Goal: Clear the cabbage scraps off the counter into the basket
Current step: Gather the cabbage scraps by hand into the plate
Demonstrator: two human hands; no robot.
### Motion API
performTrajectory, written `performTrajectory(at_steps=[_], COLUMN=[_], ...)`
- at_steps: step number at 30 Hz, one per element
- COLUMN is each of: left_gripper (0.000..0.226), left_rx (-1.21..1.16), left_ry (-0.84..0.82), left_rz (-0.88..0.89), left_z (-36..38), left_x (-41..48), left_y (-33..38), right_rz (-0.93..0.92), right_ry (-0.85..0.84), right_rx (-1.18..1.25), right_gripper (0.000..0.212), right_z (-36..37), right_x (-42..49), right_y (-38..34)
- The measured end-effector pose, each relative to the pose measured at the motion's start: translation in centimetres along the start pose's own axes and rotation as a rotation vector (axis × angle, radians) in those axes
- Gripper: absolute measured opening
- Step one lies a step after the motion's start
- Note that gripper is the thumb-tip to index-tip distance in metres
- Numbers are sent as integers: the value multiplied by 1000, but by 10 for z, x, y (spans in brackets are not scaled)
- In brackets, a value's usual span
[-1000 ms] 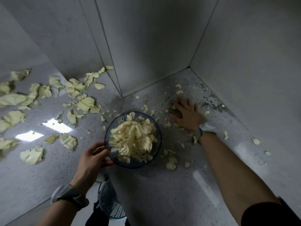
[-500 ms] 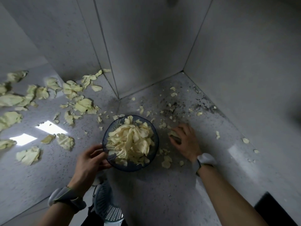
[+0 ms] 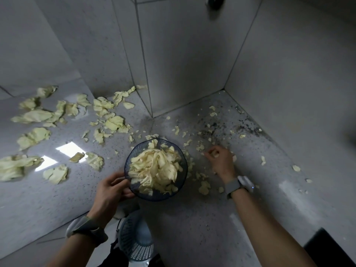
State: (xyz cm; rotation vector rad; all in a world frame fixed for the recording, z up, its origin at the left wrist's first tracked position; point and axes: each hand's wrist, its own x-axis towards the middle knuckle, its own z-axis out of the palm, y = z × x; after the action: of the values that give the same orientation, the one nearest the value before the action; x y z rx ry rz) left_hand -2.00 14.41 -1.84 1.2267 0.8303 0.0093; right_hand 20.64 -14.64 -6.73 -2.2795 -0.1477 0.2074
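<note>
Though near basket (image 3: 154, 198), cabbage scraps (image 3: 32, 115) across counter (image 3: 192, 228), walls (image 3: 183, 54) behind

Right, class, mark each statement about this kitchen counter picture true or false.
1. The left hand grips the basket by its rim. True.
2. The basket is empty. False: cabbage scraps fill it.
3. The right hand curls round small scraps right of the basket. True.
4. The biggest scraps lie right of the basket. False: the big scraps lie on its left.

Pale yellow scraps (image 3: 154, 168), speckled grey counter (image 3: 202, 218)
</note>
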Motion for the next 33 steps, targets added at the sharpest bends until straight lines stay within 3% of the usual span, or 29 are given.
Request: performTrajectory(at_steps=[4, 8, 11, 14, 18, 21, 25, 29, 33], left_gripper=[16, 17, 18, 18, 19, 19, 16, 17, 24], left_rx=[-14, -11, 1, -5, 5, 35, 55, 44, 28], left_ry=[17, -17, -45, -73, -113, -107, -91, -104, -31], left_rz=[-31, -60, -61, -52, -9, 14, 7, 11, 30], left_z=[-6, -10, -15, -20, -23, -23, -31, -47, -61], left_x=[-8, -8, -6, -5, -8, -10, -17, -25, -38], left_y=[-2, -6, -8, -6, -3, -1, -5, -11, -28], right_rz=[65, -187, -409, -541, -574, -494, -513, -520, -349], right_ry=[21, 18, -92, -180, -155, -265, -328, -182, 51], right_rx=[439, 580, 386, -116, -358, -421, -184, 249, 582], right_gripper=[19, 14, 16, 37, 59, 67, 74, 54, 33], right_z=[17, 44, 60, 72, 82, 82, 73, 58, 56], right_x=[-24, -53, -68, -76, -88, -92, -105, -119, -131], right_y=[-52, -113, -142, -145, -138, -135, -143, -149, -143])
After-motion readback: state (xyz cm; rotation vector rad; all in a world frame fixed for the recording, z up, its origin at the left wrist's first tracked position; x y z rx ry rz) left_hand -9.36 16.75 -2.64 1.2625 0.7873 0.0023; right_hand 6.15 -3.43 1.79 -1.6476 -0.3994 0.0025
